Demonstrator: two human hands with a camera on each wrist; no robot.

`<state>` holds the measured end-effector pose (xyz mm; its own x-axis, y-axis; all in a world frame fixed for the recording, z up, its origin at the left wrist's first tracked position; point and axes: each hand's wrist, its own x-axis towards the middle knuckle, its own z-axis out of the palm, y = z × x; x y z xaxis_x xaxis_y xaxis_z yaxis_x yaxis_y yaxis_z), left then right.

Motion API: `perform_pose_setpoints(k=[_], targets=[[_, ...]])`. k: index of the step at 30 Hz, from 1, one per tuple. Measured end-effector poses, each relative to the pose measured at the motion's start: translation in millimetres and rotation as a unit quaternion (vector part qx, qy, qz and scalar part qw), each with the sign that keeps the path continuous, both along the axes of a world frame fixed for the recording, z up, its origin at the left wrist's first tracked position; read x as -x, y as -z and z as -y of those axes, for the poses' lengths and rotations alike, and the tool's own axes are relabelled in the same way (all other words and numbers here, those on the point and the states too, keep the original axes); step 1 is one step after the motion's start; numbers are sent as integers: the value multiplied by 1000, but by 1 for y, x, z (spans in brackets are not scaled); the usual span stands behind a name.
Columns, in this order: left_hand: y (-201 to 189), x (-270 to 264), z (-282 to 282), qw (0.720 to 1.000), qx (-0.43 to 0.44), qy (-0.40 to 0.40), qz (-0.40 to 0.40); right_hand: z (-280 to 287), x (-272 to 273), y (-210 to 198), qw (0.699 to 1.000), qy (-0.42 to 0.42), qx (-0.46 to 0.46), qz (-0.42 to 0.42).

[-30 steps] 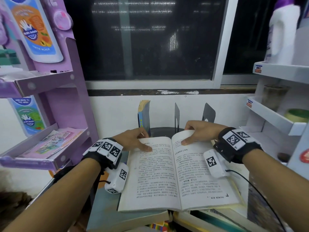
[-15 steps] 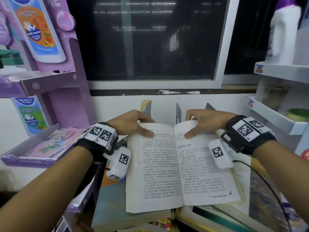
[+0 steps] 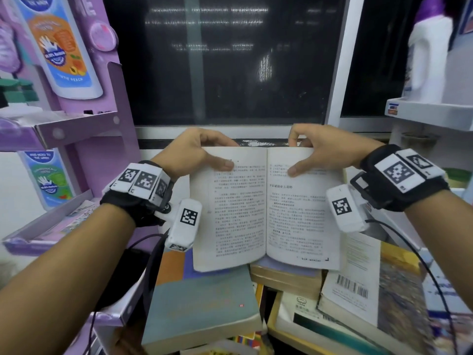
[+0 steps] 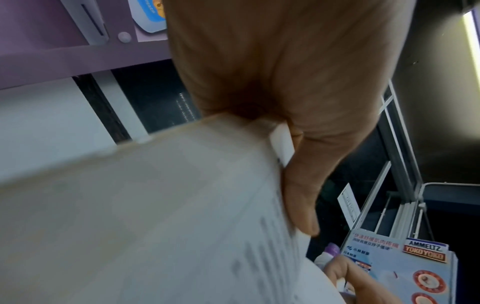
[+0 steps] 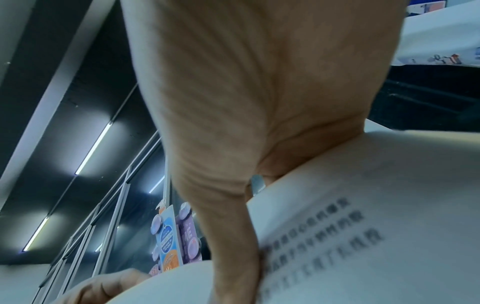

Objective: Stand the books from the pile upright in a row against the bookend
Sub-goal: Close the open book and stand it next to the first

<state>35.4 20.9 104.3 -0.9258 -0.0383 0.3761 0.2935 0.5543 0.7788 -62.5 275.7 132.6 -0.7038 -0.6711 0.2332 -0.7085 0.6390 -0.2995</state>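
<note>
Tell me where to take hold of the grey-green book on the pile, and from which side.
Take the grey-green book by its near long edge, coming from the front. It lies flat with the page block facing the person; the open book, held by the left hand and right hand, overhangs its far end.

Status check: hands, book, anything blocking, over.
Left hand and right hand both grip the open book by its top edge. Book raised off the pile. Bookend hidden behind it.
</note>
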Motion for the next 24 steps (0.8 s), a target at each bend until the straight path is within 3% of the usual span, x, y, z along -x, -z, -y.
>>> perform_pose_setpoints(k=[4, 9, 14, 24], targets=[[-1, 0, -3, 999, -12, -17, -43, 4, -2, -7, 1000, 8, 24, -18], [22, 10, 1, 993, -7, -100, -56, 11, 3, 2, 997, 27, -30, -72], [35, 11, 1, 986, -44, -147, -63, 6, 8, 10, 999, 36, -21, -14], [44, 15, -19, 972, -177, -137, -67, 38, -5, 15, 995, 53, 79, 21]])
